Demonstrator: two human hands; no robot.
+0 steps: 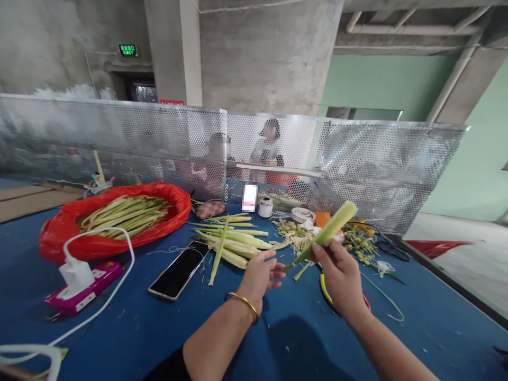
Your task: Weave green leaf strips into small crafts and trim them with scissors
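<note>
My right hand (339,275) grips a pale green corn husk leaf (335,227) between thumb and fingers. Its broad end points up and to the right, and its narrow tip slants down toward my left hand (260,278). The left hand's fingers are apart beside that tip; whether they touch it I cannot tell. A gold bangle circles the left wrist. Just beyond lies a pile of husk leaves (234,241), with one long leaf (219,254) across it. A yellow-handled tool (325,290) is partly hidden under my right hand.
A red plastic bag (53,238) holds husk strips on the blue table (130,338). Around it are a phone (180,272), a purple power strip (87,288) with a white cable, a lit screen (250,198), and husk scraps (296,235). A perforated metal screen (178,132) stands behind; people are beyond.
</note>
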